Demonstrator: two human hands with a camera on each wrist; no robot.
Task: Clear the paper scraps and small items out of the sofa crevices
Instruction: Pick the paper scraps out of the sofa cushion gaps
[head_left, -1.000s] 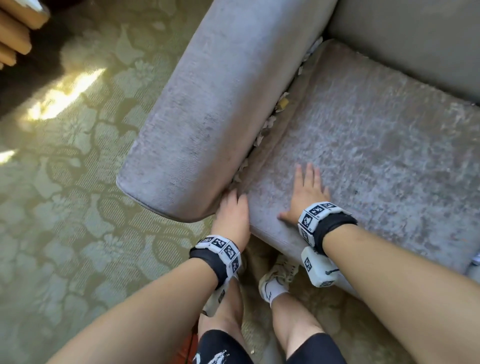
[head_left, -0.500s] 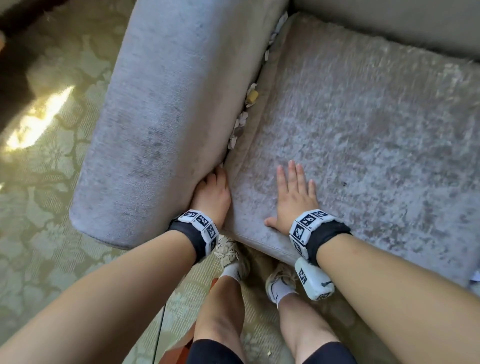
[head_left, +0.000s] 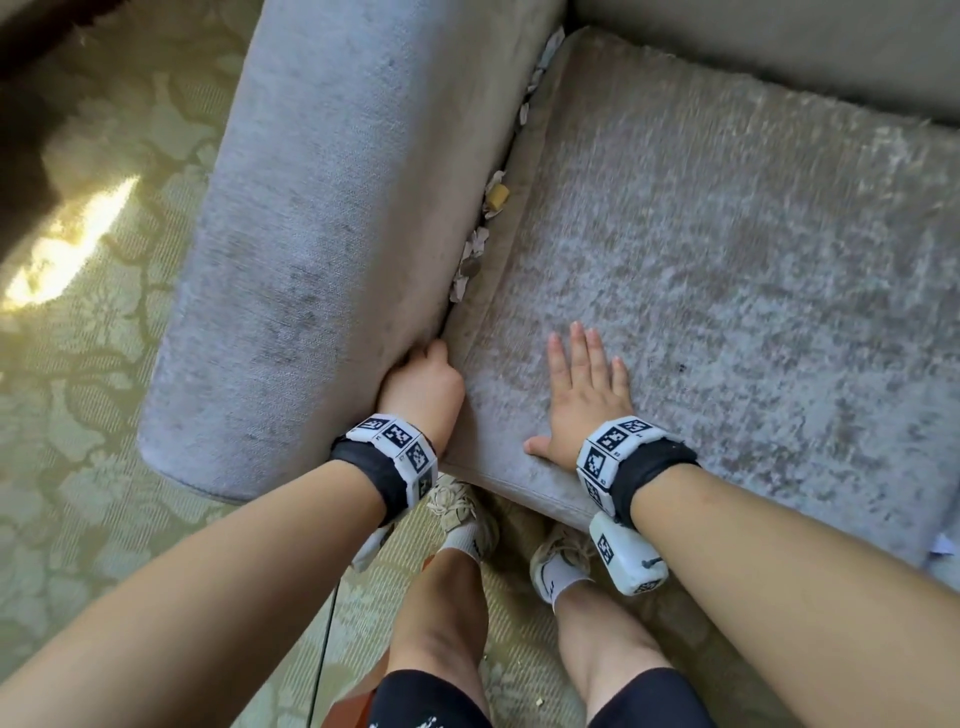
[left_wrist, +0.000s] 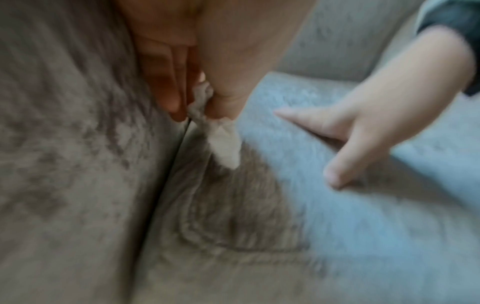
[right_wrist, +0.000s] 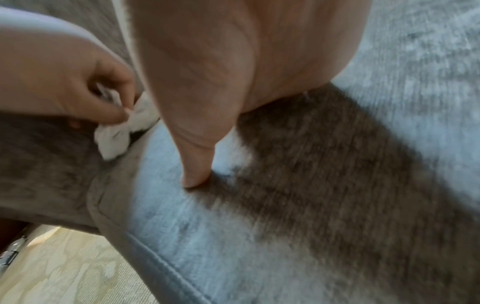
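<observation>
While the right hand (head_left: 584, 395) lies spread flat on the seat cushion (head_left: 727, 260), the left hand (head_left: 423, 387) pinches a crumpled paper scrap (left_wrist: 223, 139) at the crevice's near end. More scraps (head_left: 475, 244) sit farther along the crevice. Thin paper could tear if tugged.

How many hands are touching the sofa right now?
2. The left hand is at the near end of the crevice beside the armrest, pinching a white paper scrap. The right hand lies flat on the seat cushion.
</observation>
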